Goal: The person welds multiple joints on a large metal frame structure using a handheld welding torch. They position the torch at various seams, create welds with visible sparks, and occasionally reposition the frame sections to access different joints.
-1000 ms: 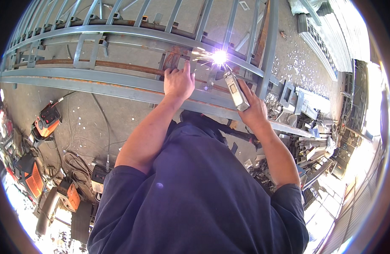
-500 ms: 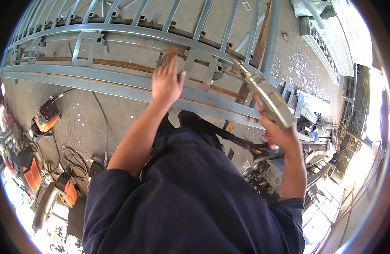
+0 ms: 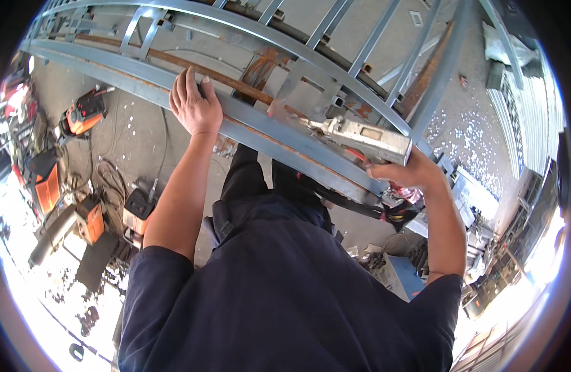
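Note:
My left hand [image 3: 197, 108] lies flat across the near grey steel rail [image 3: 267, 127] of a long barred metal frame, fingers stretched forward and thumb apart. My right hand [image 3: 409, 170] is wrapped around the grip of a silver welding gun [image 3: 372, 137] with a red trigger. The gun lies sideways, its thin nozzle pointing left over the near rail; whether the tip touches metal, I cannot tell. A black hose [image 3: 350, 195] runs below the gun, past my legs. Beyond the near rail are a rusty bar [image 3: 229, 80] and a second grey rail [image 3: 285, 42].
Orange-and-black machines [image 3: 84, 115] and coiled cables [image 3: 111, 186] stand on the floor at left. At right are stacked corrugated sheets [image 3: 505, 130], scattered white bits [image 3: 462, 136] and metal pieces. A blue-topped box [image 3: 404, 276] sits near my right elbow.
My left hand has moved left and nearer, onto the near rail. The welding gun has swung from pointing far to pointing left, and come down nearer the rail. The whole view has shifted.

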The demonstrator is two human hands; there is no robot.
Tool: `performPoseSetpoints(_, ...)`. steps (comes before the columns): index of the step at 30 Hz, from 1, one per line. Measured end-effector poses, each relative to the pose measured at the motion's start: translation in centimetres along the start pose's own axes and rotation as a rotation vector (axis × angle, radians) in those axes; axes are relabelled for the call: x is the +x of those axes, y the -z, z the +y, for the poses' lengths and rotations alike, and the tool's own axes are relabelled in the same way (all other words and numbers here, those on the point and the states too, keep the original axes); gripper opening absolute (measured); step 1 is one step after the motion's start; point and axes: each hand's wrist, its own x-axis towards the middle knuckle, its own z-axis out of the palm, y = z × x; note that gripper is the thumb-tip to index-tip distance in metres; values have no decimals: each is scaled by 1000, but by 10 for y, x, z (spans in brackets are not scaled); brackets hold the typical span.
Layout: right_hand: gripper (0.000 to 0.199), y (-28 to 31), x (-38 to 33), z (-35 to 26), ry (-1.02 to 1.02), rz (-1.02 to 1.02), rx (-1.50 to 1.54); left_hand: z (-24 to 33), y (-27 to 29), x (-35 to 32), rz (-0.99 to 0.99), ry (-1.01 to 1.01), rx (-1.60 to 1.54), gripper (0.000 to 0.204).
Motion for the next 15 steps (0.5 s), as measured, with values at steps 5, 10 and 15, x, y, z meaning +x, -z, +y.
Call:
performPoseSetpoints(5, 60, 11, 47, -8, -17, -108, 6, -3, -2, -3, 30, 17, -39, 45)
performPoseSetpoints(10, 64, 17, 72, 0, 39, -184, 77, 4, 2, -1, 27, 37, -33, 44)
performPoseSetpoints(15, 67, 10, 80, 4, 53, -109, 96, 4, 3, -2, 21, 38, -25, 43)
